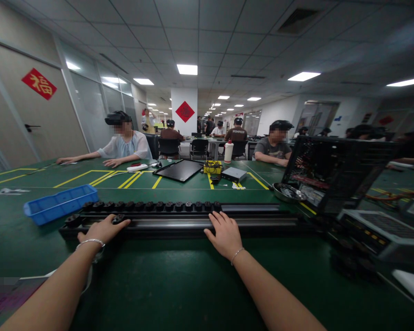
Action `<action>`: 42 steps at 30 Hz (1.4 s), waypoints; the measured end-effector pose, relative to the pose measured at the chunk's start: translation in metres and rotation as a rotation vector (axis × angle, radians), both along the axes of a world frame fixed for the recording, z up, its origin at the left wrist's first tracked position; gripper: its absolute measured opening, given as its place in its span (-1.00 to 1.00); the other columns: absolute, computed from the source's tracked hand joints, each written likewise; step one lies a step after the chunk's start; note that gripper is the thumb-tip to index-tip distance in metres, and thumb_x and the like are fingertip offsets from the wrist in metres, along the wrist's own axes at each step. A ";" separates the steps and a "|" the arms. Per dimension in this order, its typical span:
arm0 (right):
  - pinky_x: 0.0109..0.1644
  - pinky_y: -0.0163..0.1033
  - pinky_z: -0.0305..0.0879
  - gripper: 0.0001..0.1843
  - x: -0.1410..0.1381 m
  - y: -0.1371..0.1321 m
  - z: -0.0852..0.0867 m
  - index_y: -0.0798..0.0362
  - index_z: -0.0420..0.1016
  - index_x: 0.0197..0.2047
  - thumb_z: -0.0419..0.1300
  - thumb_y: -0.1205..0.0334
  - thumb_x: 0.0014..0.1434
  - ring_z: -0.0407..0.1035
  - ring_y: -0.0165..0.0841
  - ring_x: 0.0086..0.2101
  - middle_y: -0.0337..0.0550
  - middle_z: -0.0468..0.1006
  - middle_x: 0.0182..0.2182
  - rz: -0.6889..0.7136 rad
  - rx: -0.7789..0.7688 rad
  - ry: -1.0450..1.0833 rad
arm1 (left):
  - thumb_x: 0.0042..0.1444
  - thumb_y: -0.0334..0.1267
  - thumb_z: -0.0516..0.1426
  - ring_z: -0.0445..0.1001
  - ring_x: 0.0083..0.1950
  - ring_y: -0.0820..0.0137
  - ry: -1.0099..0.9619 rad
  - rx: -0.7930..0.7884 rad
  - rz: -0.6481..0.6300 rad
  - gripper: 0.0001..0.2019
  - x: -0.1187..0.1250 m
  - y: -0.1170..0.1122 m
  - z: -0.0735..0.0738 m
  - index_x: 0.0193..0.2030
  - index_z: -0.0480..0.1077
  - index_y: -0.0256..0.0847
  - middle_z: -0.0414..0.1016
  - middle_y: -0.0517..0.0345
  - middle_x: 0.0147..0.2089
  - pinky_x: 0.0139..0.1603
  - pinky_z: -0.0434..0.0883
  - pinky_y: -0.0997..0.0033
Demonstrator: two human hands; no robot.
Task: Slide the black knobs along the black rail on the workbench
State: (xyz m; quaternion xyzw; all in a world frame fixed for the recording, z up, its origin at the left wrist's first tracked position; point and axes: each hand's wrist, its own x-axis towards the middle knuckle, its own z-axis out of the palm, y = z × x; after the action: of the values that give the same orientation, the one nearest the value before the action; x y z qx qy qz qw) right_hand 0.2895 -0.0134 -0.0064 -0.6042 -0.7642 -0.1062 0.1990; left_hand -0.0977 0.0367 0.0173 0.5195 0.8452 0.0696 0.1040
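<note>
Across the green table in front of me lies a long black double-channel rail (172, 224) with shiny metal strips. Along its rear channel stands a row of several small black round parts (168, 206), from the left end to about the middle. My left hand (101, 230) is at the front channel's left part, thumb and fingers about a black round part (118, 219). Another black round part (73, 220) sits at the left end of the front channel. My right hand (225, 233) lies over the rail with fingers stretched, fingertips at the last part of the rear row.
A blue plastic bin (60, 204) stands left of the rail. To the right are an open computer case (341, 170), a metal bowl (290, 192) and a power supply box (382, 234). Beyond lies a black panel (179, 170). Two people sit across the table.
</note>
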 end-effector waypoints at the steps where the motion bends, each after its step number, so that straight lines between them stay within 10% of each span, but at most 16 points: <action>1: 0.08 -0.11 -0.05 -0.42 0.000 0.000 0.000 -0.02 0.20 0.16 -0.16 -0.11 0.17 0.00 -0.21 0.13 -0.13 0.22 0.15 -0.001 0.002 -0.004 | -0.28 0.47 -0.22 0.24 0.11 -0.13 0.000 0.010 -0.002 -0.07 0.000 0.000 0.000 0.14 0.18 -0.11 0.33 -0.26 0.07 -0.01 0.12 -0.16; 34: 0.09 -0.10 -0.06 -0.41 0.000 0.001 0.000 -0.03 0.18 0.17 -0.16 -0.12 0.16 -0.01 -0.20 0.14 -0.13 0.20 0.16 -0.005 -0.030 -0.009 | -0.28 0.44 -0.19 0.22 0.12 -0.18 -0.007 0.038 -0.022 -0.09 0.001 -0.002 -0.001 0.11 0.23 -0.12 0.33 -0.31 0.08 -0.02 0.12 -0.24; 42: 0.09 -0.10 -0.06 -0.41 0.000 0.001 -0.001 -0.03 0.18 0.17 -0.17 -0.11 0.17 -0.01 -0.21 0.13 -0.14 0.21 0.16 0.003 -0.024 -0.003 | -0.13 0.31 -0.20 0.25 0.11 -0.11 0.080 0.002 -0.099 -0.20 0.009 -0.003 0.003 0.12 0.21 -0.22 0.36 -0.25 0.08 0.16 -0.29 -0.27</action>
State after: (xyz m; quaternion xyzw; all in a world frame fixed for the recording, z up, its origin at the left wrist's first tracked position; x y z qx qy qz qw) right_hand 0.2894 -0.0121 -0.0070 -0.6052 -0.7666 -0.0979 0.1908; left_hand -0.0884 0.0336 0.0199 0.5633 0.8218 0.0443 0.0732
